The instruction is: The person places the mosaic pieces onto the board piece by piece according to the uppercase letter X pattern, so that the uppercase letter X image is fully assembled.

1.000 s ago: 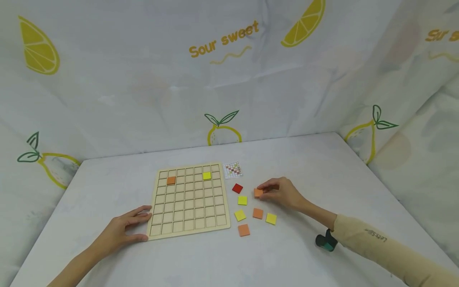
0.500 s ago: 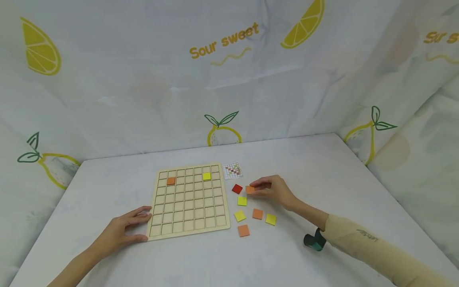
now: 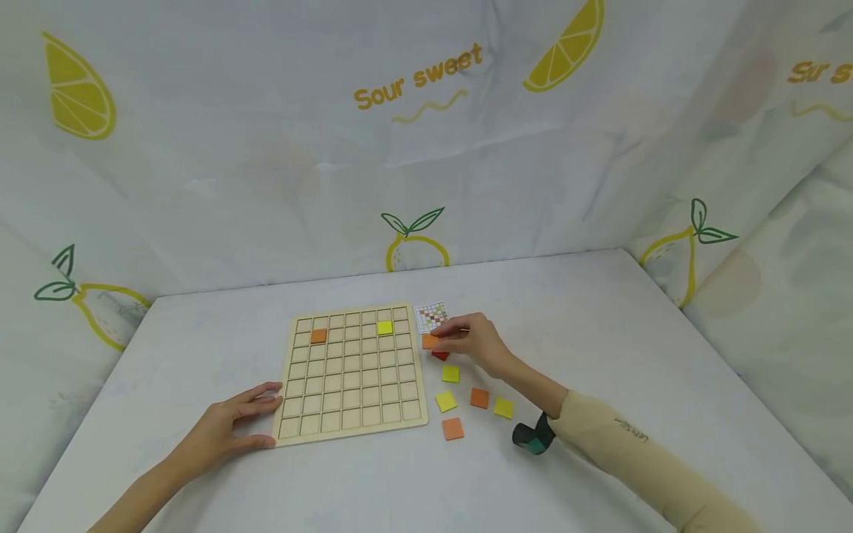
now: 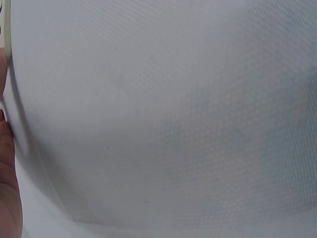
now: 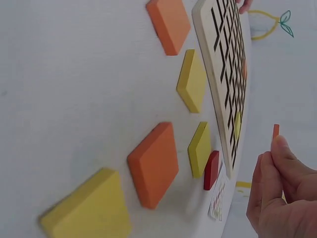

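Observation:
My right hand (image 3: pixel 480 344) pinches an orange square tile (image 3: pixel 429 341) between thumb and fingers, just off the right edge of the wooden grid board (image 3: pixel 351 379). In the right wrist view the tile shows edge-on, held above the table. Partly covered by the held tile and fingers in the head view is a red tile (image 5: pixel 211 170). At the board's left edge rests my left hand (image 3: pixel 216 437), with fingertips and thumb touching its side near the front corner. On the board, an orange tile (image 3: pixel 318 336) and a yellow tile (image 3: pixel 384 327) sit in cells of the second row.
Right of the board lie yellow tiles (image 3: pixel 450 374) and orange tiles (image 3: pixel 452 428) on the white cloth. A small printed pattern card (image 3: pixel 429 316) lies beside the board's far right corner. Behind the table hangs a lemon-print cloth (image 3: pixel 300 170).
My right hand has moved left with the orange tile, from right of the loose tiles to over the red tile near the board's edge. My left hand has stayed put.

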`<state>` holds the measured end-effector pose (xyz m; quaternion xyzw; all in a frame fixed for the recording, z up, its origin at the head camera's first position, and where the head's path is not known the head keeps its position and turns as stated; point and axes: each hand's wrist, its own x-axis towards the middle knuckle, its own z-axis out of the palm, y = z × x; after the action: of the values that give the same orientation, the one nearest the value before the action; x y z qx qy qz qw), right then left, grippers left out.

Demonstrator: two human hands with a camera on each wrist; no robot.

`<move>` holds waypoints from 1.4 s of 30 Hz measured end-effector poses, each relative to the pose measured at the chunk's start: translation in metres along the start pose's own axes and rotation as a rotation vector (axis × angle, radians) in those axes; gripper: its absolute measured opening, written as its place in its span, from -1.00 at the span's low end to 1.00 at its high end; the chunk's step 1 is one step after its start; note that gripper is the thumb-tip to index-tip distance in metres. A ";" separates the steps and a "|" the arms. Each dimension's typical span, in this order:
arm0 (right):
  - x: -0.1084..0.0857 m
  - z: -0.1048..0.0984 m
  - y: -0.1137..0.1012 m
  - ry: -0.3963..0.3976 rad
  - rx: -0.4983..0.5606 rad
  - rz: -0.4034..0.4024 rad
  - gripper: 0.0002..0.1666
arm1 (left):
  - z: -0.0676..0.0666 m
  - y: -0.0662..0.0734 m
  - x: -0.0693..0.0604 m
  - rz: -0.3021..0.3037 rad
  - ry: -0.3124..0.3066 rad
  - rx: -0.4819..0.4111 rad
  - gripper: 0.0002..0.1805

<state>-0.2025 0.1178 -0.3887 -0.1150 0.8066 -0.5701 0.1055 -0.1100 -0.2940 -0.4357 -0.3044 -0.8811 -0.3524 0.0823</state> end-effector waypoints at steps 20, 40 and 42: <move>0.034 0.061 -0.007 -0.033 -0.038 -0.042 -0.71 | -0.002 0.001 -0.002 0.002 0.011 -0.007 -0.36; 0.058 0.098 -0.014 0.000 -0.086 -0.071 -0.75 | 0.000 -0.001 0.000 -0.011 0.000 0.023 -0.36; 0.061 0.102 -0.015 0.004 -0.099 -0.077 -0.76 | 0.000 -0.001 0.001 -0.012 0.000 0.021 -0.36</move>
<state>-0.2289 0.0032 -0.4103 -0.1501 0.8289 -0.5335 0.0762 -0.1112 -0.2941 -0.4357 -0.2982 -0.8867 -0.3434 0.0833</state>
